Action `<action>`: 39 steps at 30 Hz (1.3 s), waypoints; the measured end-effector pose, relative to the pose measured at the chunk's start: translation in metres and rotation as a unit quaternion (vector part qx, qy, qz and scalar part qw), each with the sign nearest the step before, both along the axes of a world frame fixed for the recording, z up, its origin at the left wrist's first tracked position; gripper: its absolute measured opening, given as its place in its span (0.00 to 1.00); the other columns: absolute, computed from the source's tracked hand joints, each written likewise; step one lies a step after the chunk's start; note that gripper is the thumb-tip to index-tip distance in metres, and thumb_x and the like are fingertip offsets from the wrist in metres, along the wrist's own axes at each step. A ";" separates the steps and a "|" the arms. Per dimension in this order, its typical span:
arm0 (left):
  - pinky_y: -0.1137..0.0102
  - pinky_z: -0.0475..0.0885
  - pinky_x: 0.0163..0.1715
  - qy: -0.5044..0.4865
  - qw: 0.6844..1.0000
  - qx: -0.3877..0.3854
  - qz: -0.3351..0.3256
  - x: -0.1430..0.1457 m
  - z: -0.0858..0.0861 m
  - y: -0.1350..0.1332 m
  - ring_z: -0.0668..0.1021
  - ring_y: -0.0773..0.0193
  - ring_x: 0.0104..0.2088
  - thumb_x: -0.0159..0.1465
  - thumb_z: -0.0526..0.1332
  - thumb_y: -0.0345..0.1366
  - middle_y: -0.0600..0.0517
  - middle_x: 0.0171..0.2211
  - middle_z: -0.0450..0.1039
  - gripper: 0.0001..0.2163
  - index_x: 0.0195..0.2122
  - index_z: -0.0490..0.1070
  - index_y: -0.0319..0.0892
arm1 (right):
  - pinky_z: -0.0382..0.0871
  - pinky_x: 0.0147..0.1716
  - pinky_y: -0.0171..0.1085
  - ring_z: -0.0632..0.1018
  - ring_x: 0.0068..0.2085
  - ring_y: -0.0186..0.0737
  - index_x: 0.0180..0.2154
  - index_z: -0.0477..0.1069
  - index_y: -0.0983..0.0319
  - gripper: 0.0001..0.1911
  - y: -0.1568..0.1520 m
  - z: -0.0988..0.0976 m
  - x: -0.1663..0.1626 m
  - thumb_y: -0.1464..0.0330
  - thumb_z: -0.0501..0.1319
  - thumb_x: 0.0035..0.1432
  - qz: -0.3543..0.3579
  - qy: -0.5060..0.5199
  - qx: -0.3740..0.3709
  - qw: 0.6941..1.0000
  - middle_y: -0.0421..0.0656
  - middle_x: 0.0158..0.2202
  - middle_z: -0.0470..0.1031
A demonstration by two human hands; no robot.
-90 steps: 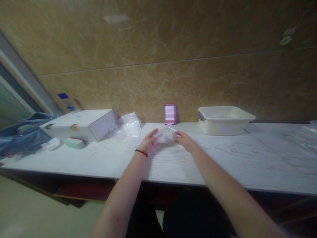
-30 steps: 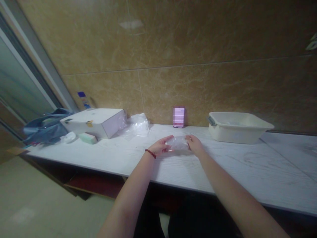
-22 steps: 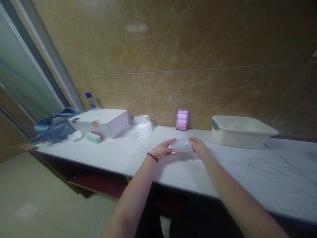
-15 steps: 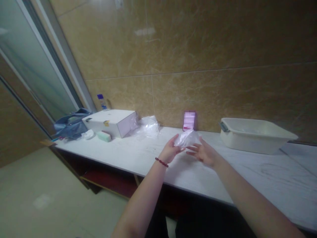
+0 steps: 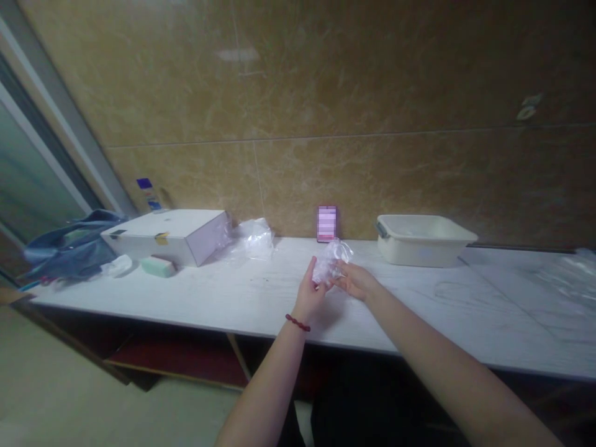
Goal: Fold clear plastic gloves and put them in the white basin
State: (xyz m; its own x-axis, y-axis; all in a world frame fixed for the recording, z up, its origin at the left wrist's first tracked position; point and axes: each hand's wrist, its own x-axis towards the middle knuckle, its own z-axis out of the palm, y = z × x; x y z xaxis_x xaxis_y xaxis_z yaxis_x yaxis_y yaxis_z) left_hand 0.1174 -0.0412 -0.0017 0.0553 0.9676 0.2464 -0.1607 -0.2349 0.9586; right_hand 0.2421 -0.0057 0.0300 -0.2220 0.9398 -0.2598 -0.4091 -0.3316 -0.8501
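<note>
A small crumpled clear plastic bag (image 5: 329, 262) is held up above the white table (image 5: 261, 292) between both hands. My left hand (image 5: 311, 293), with a red string bracelet on the wrist, grips the bag from below and the left, fingers closed on it. My right hand (image 5: 354, 280) pinches the bag's right side with its fingertips. What is in the bag cannot be made out.
A cream plastic basin (image 5: 421, 239) stands at the back right. A small pink object (image 5: 326, 223) leans on the brown tiled wall. To the left lie a loose clear plastic bag (image 5: 251, 238), a white box (image 5: 167, 235), a green sponge (image 5: 157, 266) and a blue bag (image 5: 69, 251).
The bag has been bunched up and lifted off the table between both hands. The right hand, briefly open half a second ago, pinches it again. The view has swung back right.
</note>
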 end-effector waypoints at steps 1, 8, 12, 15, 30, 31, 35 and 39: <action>0.67 0.65 0.40 0.014 1.000 0.006 0.000 0.000 0.000 -0.003 0.69 0.60 0.41 0.50 0.59 0.30 0.46 0.45 0.64 0.35 0.56 0.42 0.42 | 0.70 0.27 0.35 0.72 0.25 0.30 0.33 0.61 0.62 0.04 -0.001 0.000 0.000 0.70 0.50 0.54 -0.002 -0.002 0.004 1.000 0.42 0.32 0.70; 0.68 0.64 0.40 0.054 0.996 0.059 -0.043 -0.013 -0.006 -0.018 0.70 0.65 0.39 0.50 0.60 0.32 0.46 0.50 0.57 0.28 0.52 0.51 0.44 | 0.70 0.31 0.39 0.73 0.31 0.33 0.34 0.62 0.63 0.05 -0.016 0.016 0.009 0.71 0.50 0.54 0.016 -0.023 0.056 0.998 0.43 0.33 0.69; 0.67 0.61 0.42 0.071 0.993 0.061 -0.068 -0.026 0.007 -0.021 0.69 0.63 0.40 0.53 0.57 0.34 0.46 0.44 0.65 0.21 0.49 0.58 0.40 | 0.69 0.33 0.40 0.73 0.32 0.33 0.35 0.63 0.65 0.07 -0.028 0.032 0.015 0.70 0.51 0.54 0.095 -0.079 0.061 0.990 0.46 0.33 0.70; 0.66 0.58 0.46 0.081 0.987 0.083 -0.112 -0.028 0.024 -0.023 0.65 0.61 0.46 0.53 0.57 0.33 0.47 0.46 0.63 0.18 0.46 0.62 0.40 | 0.70 0.32 0.40 0.73 0.31 0.33 0.34 0.64 0.66 0.07 -0.035 0.039 0.015 0.69 0.52 0.53 0.130 -0.127 0.066 0.981 0.46 0.35 0.70; 0.71 0.70 0.30 0.204 0.959 0.097 -0.171 -0.025 0.024 -0.024 0.64 0.54 0.47 0.48 0.60 0.29 0.46 0.58 0.37 0.40 0.56 0.34 0.52 | 0.70 0.25 0.36 0.74 0.26 0.33 0.34 0.65 0.63 0.09 -0.028 0.037 0.036 0.65 0.55 0.50 0.129 -0.228 0.077 0.962 0.44 0.29 0.71; 0.71 0.70 0.30 0.205 0.958 0.097 -0.175 -0.026 0.021 -0.024 0.64 0.55 0.48 0.48 0.60 0.29 0.46 0.58 0.34 0.40 0.56 0.34 0.53 | 0.70 0.24 0.36 0.73 0.26 0.33 0.34 0.65 0.63 0.10 -0.022 0.040 0.044 0.65 0.55 0.50 0.121 -0.241 0.085 0.959 0.44 0.29 0.71; 0.68 0.69 0.35 0.248 0.953 0.107 -0.136 -0.042 0.010 -0.022 0.65 0.58 0.47 0.51 0.58 0.31 0.45 0.57 0.40 0.34 0.56 0.40 0.52 | 0.70 0.23 0.37 0.72 0.24 0.33 0.33 0.66 0.63 0.09 0.022 0.074 0.101 0.67 0.57 0.48 -0.011 -0.314 0.133 0.940 0.44 0.28 0.70; 0.67 0.68 0.37 0.307 0.946 0.092 -0.059 -0.067 -0.001 -0.017 0.66 0.59 0.46 0.52 0.55 0.32 0.47 0.54 0.49 0.27 0.53 0.50 0.50 | 0.70 0.23 0.37 0.70 0.23 0.32 0.29 0.67 0.65 0.06 0.075 0.121 0.176 0.70 0.57 0.46 -0.195 -0.358 0.177 0.896 0.42 0.24 0.68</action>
